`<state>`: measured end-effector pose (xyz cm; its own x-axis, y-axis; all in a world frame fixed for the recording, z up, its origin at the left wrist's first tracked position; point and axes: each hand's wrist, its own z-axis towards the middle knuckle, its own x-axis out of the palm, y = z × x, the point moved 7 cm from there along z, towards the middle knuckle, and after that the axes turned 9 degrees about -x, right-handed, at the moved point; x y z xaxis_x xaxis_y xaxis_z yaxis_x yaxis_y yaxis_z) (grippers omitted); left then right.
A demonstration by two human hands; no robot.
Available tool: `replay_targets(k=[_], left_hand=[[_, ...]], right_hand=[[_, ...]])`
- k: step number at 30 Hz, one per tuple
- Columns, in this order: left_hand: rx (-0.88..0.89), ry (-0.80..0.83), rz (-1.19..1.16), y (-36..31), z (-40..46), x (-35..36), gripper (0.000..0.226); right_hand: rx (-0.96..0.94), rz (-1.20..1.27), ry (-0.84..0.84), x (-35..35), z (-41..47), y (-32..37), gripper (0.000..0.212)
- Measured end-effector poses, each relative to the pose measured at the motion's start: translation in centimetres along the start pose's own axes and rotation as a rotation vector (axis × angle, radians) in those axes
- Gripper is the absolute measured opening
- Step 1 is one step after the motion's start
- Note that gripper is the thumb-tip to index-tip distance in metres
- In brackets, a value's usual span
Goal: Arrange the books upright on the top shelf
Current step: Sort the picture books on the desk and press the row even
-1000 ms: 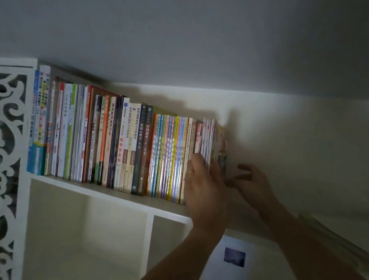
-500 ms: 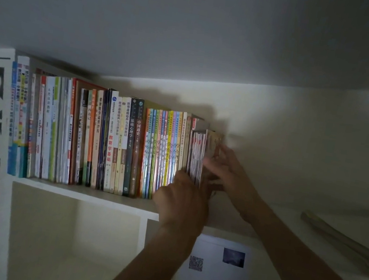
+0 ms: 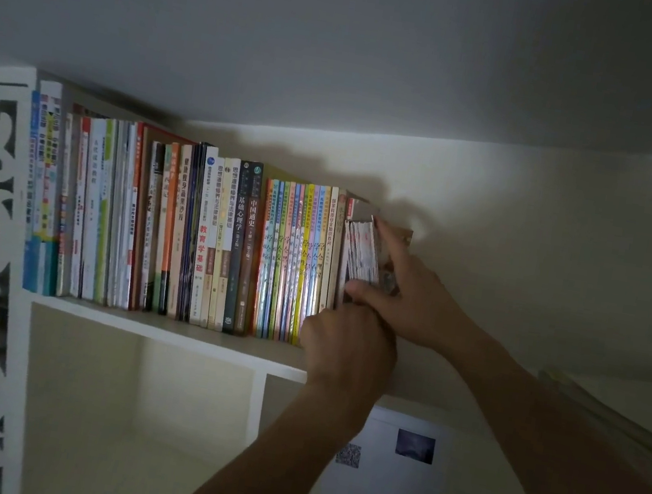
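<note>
We judge the bundle of thin booklets (image 3: 365, 255) light and floppy, so our right hand (image 3: 414, 298) clasps its outer side while our curled left hand (image 3: 348, 341) steadies its base.

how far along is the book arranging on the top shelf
Mostly done, it seems: a long row of books already stands upright on the top shelf. In hand: the left hand and right hand grip a bundle of thin books at the row's right end. Left: seating that bundle, plus flat items lying at the far right.
</note>
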<state>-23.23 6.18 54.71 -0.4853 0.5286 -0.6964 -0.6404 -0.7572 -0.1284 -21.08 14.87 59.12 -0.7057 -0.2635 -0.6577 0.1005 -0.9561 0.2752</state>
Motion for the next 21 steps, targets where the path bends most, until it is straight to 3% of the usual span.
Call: replay_targets(k=[7,11,14,21], left_hand=[[0.061,-0.067,0.009,1.4,-0.8,0.3,0.040],[0.023,-0.181,-0.033,2.5,-1.9,-1.3,0.059],[0.023,-0.092,-0.041,2.9,-2.3,-0.5,0.063],[0.012,-0.078,-0.027,2.9,-2.7,-1.5,0.062]], right_hand=[[-0.019,0.052,-0.037,0.6,-1.0,0.4,0.108],[0.015,0.080,-0.102,-0.5,-2.4,-0.4,0.107],[0.025,0.060,-0.135,-0.7,-3.1,-0.5,0.100],[0.083,0.027,-0.121,-1.2,-4.1,-0.1,0.097]])
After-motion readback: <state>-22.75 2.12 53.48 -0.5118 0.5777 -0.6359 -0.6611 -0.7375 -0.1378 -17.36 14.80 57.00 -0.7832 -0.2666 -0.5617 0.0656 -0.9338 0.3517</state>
